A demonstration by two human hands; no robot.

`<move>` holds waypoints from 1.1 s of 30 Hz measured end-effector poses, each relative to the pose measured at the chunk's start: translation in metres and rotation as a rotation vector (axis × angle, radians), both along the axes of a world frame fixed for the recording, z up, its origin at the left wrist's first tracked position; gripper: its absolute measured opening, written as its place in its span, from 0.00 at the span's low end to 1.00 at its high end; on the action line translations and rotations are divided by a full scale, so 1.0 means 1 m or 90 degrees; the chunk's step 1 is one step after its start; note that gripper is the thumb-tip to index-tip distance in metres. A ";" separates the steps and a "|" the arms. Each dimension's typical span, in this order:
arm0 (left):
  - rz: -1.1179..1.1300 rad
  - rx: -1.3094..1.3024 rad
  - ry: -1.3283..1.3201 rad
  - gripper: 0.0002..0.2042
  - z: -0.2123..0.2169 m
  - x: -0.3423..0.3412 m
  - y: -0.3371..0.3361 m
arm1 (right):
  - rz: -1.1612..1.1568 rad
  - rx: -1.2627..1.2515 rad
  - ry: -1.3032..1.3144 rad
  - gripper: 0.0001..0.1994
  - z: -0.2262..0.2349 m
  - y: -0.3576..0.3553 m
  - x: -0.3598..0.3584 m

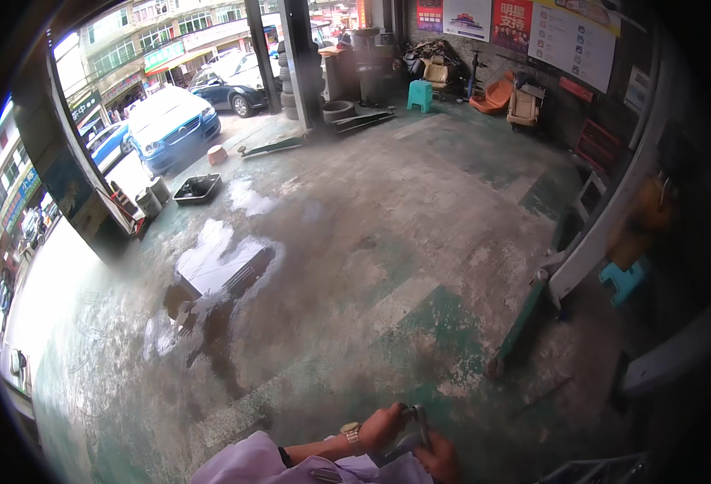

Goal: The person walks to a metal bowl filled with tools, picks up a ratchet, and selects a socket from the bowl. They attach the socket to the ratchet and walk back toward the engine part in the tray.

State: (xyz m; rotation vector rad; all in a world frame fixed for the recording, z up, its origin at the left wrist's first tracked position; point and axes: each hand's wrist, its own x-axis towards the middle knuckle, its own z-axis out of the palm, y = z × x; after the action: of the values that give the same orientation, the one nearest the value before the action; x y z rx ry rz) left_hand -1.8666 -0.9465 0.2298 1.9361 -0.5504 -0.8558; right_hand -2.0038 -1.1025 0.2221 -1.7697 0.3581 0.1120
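My left hand point(383, 427) is closed low in the view, with a metal watch point(351, 436) on its wrist. Close by on the right, my right hand point(440, 461) is wrapped round the lower part of a grey metal bar-like tool point(422, 424). The upper end of that tool meets the fingers of my left hand. Its exact kind is too small and too hidden to make out. Light purple sleeves point(247, 460) show below the hands, which are held above the worn green and grey floor point(331, 323).
Wet patches point(218, 258) shine on the floor at left, near a black tray point(197, 189). A green lift arm point(521, 323) lies at right, below a post. Turquoise stools point(420, 96), car seats point(525, 105) and tyres point(338, 110) stand at the back. Cars point(174, 125) are parked outside.
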 end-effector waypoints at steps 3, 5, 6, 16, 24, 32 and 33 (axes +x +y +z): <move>0.002 0.017 -0.179 0.13 -0.015 0.025 -0.008 | 0.050 0.082 0.025 0.18 0.000 -0.021 0.039; 0.063 0.029 -0.028 0.15 -0.027 0.050 -0.020 | 0.076 0.077 0.016 0.20 0.002 -0.041 0.075; 0.092 0.028 0.040 0.16 -0.031 0.064 -0.026 | 0.143 -0.010 -0.008 0.23 0.003 -0.056 0.095; 0.308 0.041 0.033 0.12 -0.010 0.227 -0.091 | 0.440 -0.051 -0.010 0.21 0.029 -0.159 0.344; 0.365 0.054 -0.125 0.11 -0.012 0.320 -0.086 | 0.569 -0.059 -0.044 0.14 0.021 -0.165 0.474; 0.385 -0.107 0.062 0.07 -0.037 0.493 -0.052 | 0.502 -0.076 -0.013 0.18 0.007 -0.125 0.621; 0.373 -0.101 0.047 0.08 -0.036 0.519 -0.041 | 0.493 -0.080 -0.020 0.19 0.010 -0.117 0.640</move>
State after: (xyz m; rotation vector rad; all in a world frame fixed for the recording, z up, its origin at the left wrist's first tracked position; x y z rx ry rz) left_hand -1.3480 -0.9872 0.1942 1.7696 0.0076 -0.4859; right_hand -1.3637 -1.2193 0.2318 -1.9468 -0.3674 0.6194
